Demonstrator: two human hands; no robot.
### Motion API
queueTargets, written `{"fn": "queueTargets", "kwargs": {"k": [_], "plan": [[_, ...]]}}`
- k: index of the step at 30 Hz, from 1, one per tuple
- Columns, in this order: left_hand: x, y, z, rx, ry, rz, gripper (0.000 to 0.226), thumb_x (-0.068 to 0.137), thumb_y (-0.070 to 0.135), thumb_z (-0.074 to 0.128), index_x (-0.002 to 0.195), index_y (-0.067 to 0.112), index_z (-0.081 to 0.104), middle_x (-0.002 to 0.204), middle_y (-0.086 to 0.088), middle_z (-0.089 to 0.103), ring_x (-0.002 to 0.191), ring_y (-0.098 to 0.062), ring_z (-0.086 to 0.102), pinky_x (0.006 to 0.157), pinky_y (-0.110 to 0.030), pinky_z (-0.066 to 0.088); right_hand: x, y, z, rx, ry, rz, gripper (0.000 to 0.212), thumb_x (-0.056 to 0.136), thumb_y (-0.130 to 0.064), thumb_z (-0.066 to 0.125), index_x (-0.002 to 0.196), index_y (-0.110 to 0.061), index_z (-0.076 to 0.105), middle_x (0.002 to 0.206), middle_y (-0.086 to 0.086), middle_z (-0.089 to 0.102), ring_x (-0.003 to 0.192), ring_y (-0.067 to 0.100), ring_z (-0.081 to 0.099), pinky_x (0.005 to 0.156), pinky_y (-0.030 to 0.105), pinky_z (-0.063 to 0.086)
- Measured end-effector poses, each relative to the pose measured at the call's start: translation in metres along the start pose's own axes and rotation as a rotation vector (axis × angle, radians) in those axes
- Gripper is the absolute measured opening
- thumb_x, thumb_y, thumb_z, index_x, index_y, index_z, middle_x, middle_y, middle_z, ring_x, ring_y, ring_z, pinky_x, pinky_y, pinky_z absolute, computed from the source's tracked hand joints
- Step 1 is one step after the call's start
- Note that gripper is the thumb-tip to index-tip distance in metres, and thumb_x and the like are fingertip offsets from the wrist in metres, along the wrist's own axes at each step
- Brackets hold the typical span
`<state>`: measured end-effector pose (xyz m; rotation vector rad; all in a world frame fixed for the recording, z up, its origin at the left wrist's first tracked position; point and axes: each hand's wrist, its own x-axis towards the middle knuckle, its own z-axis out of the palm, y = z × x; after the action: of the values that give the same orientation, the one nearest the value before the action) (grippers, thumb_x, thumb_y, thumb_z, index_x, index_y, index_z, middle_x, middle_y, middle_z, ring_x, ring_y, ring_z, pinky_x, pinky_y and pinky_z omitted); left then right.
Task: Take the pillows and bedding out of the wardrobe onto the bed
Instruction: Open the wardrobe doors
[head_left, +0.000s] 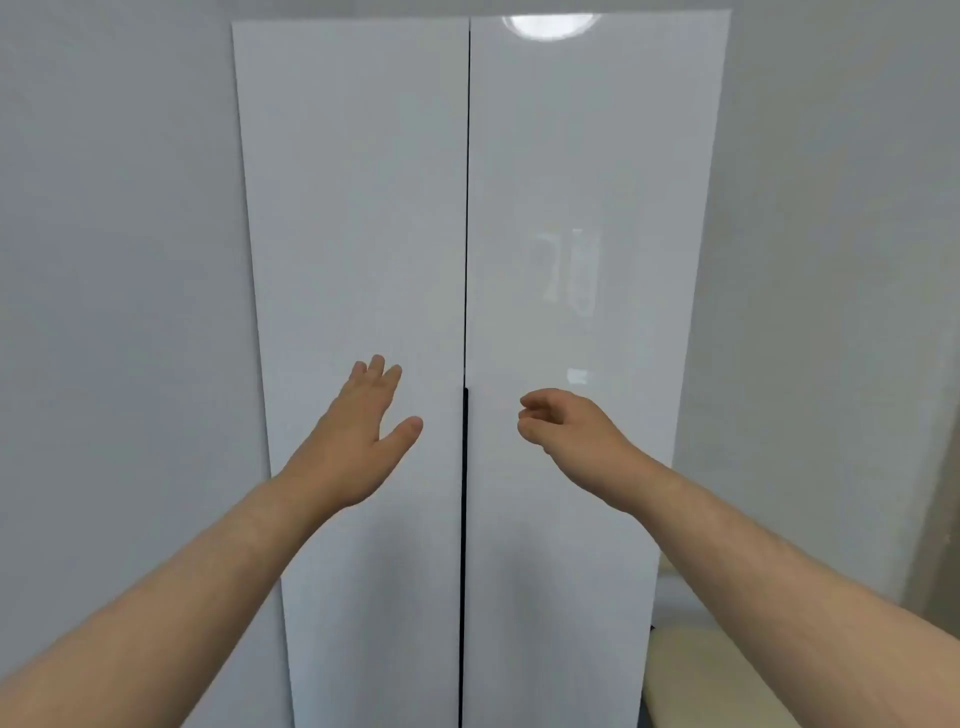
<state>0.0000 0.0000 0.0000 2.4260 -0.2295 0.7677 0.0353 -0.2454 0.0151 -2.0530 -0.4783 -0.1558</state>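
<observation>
A soft cream thing (727, 670), maybe the bed, sits low on the right, beside the white wardrobe (561, 571). The left hand (358, 436) is flat with straight fingers at the left door (358, 208). The right hand (571, 426) is loosely curled, holding nothing, at the right door (587, 156). Both doors are closed.

Soft, even light — lamp glare (551, 23) atop glossy wardrobe door (582, 208); edges bowed.

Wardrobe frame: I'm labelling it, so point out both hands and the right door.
left hand (358, 431), head view, back of hand.
right hand (569, 426), head view, back of hand.
right door (582, 182), head view, upper panel.
</observation>
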Motion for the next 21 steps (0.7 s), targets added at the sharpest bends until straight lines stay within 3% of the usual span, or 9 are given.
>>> {"fn": "queueTargets", "kwargs": {"k": [4, 8, 12, 13, 14, 15, 16, 19, 21], "plan": [[0.028, -0.050, 0.039, 0.240, -0.020, 0.060, 0.068, 0.096, 0.043, 0.037, 0.151, 0.024, 0.001, 0.157, 0.009, -0.013, 0.140, -0.003, -0.020, 0.115, -0.033, 0.000, 0.051, 0.040, 0.038, 0.036, -0.064, 0.112, 0.045, 0.091, -0.022, 0.054, 0.136, -0.017, 0.049, 0.110, -0.010, 0.061, 0.093, 0.005, 0.058, 0.077, 0.021, 0.047], [0.079, -0.112, 0.080, 0.246, -0.038, 0.048, 0.069, 0.095, 0.047, 0.032, 0.151, 0.021, 0.002, 0.159, 0.004, -0.011, 0.144, -0.012, -0.017, 0.117, -0.035, -0.001, 0.125, 0.073, 0.074, 0.067, -0.039, 0.218, 0.053, 0.089, -0.022, 0.055, 0.140, -0.015, 0.045, 0.120, -0.005, 0.059, 0.113, 0.014, 0.056, 0.103, 0.038, 0.046], [0.153, -0.171, 0.118, 0.279, -0.078, 0.101, 0.068, 0.095, 0.046, 0.030, 0.151, 0.018, 0.002, 0.160, -0.002, -0.009, 0.145, -0.019, -0.015, 0.115, -0.034, -0.004, 0.208, 0.090, 0.101, 0.109, 0.066, 0.298, 0.054, 0.089, -0.016, 0.054, 0.141, -0.008, 0.043, 0.126, 0.005, 0.056, 0.111, 0.018, 0.055, 0.104, 0.043, 0.044], [0.167, -0.180, 0.124, 0.292, -0.076, 0.118, 0.068, 0.095, 0.046, 0.028, 0.151, 0.018, 0.002, 0.160, -0.002, -0.009, 0.146, -0.019, -0.015, 0.115, -0.034, -0.005, 0.223, 0.092, 0.105, 0.126, 0.096, 0.314, 0.050, 0.089, -0.013, 0.053, 0.137, -0.001, 0.045, 0.116, 0.010, 0.059, 0.099, 0.019, 0.054, 0.100, 0.044, 0.047], [0.183, -0.189, 0.133, 0.295, -0.074, 0.135, 0.069, 0.093, 0.048, 0.024, 0.151, 0.017, 0.002, 0.160, -0.003, -0.009, 0.146, -0.020, -0.014, 0.114, -0.033, -0.006, 0.238, 0.094, 0.111, 0.134, 0.114, 0.317, 0.046, 0.087, -0.009, 0.051, 0.130, 0.006, 0.048, 0.130, 0.029, 0.047, 0.090, 0.019, 0.049, 0.090, 0.043, 0.049], [0.195, -0.199, 0.142, 0.298, -0.067, 0.149, 0.071, 0.090, 0.050, 0.020, 0.151, 0.016, 0.003, 0.160, -0.004, -0.008, 0.146, -0.021, -0.013, 0.114, -0.033, -0.007, 0.251, 0.097, 0.115, 0.135, 0.114, 0.321, 0.040, 0.085, -0.006, 0.050, 0.121, 0.010, 0.051, 0.101, -0.009, 0.040, 0.085, 0.020, 0.044, 0.080, 0.039, 0.046], [0.201, -0.205, 0.150, 0.305, -0.046, 0.172, 0.073, 0.088, 0.051, 0.018, 0.151, 0.014, 0.005, 0.160, -0.006, -0.007, 0.146, -0.023, -0.013, 0.114, -0.034, -0.009, 0.258, 0.100, 0.118, 0.137, 0.107, 0.330, 0.034, 0.083, -0.005, 0.048, 0.112, 0.010, 0.056, 0.089, 0.009, 0.053, 0.082, 0.019, 0.043, 0.074, 0.035, 0.040], [0.209, -0.222, 0.173, 0.320, 0.024, 0.232, 0.072, 0.089, 0.046, 0.026, 0.150, 0.010, 0.011, 0.158, -0.009, -0.002, 0.146, -0.028, -0.002, 0.116, -0.036, -0.010, 0.275, 0.105, 0.125, 0.153, 0.154, 0.372, 0.008, 0.080, -0.004, 0.049, 0.080, -0.004, 0.056, 0.081, 0.005, 0.051, 0.074, 0.021, 0.043, 0.070, 0.034, 0.037], [0.211, -0.227, 0.180, 0.304, 0.069, 0.242, 0.070, 0.090, 0.043, 0.030, 0.149, 0.008, 0.016, 0.156, -0.010, 0.004, 0.145, -0.030, 0.006, 0.116, -0.039, -0.006, 0.280, 0.108, 0.124, 0.155, 0.182, 0.364, 0.009, 0.077, -0.004, 0.049, 0.073, -0.012, 0.051, 0.077, 0.004, 0.050, 0.072, 0.022, 0.043, 0.069, 0.034, 0.038]]}}
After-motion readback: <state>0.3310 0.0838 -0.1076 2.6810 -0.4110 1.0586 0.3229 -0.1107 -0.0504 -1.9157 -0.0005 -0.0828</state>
